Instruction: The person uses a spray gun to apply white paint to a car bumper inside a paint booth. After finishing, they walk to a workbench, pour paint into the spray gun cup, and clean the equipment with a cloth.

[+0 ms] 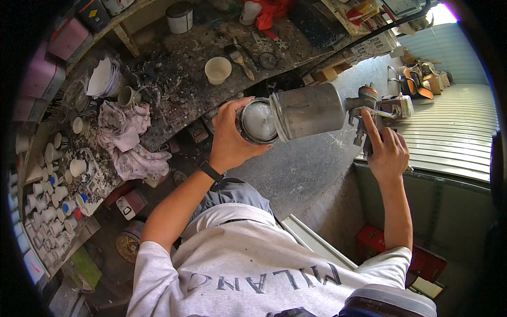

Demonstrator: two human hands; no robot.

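Observation:
In my right hand [390, 153] is a spray gun [364, 108], its fingers curled round the handle and the index finger stretched along the body. A dull grey metal paint cup [311, 111] joins the gun and lies tipped on its side, mouth toward the left. My left hand [232, 134] is closed round a round lid [259, 121] with a dark rim and a whitish, paint-coated face. This lid is by the cup's mouth; whether the two touch I cannot tell.
On the paint-spattered bench [179, 68] are a cream plastic cup [218, 70], a paintbrush [240, 62], a paint tin [179, 17] and stained rags [124, 132]. Several small cups [50, 214] crowd the left shelf. Grey floor [301, 169] lies beneath my hands; a corrugated wall [449, 137] stands right.

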